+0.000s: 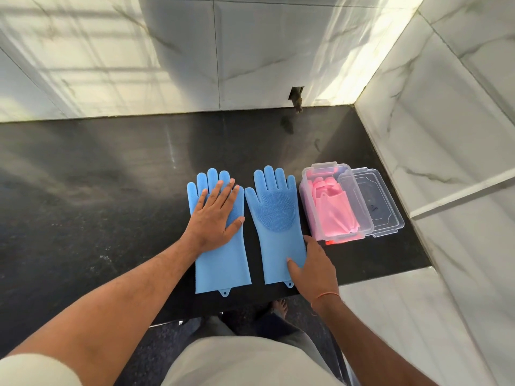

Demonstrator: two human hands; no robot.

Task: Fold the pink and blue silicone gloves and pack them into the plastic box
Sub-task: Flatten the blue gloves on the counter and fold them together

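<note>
Two blue silicone gloves lie flat side by side on the black counter, fingers pointing away from me. My left hand (216, 218) rests palm-down with fingers spread on the left blue glove (223, 263). The right blue glove (276, 218) shows its round bristled palm patch. My right hand (315, 263) touches that glove's right cuff edge, thumb lying on the glove. To the right stands the clear plastic box (306, 199), with folded pink gloves (333, 210) inside it.
The box's clear lid (381, 201) lies beside the box on its right. The black counter (97, 190) ends at marble walls behind and on the right. Its front edge runs just below the glove cuffs.
</note>
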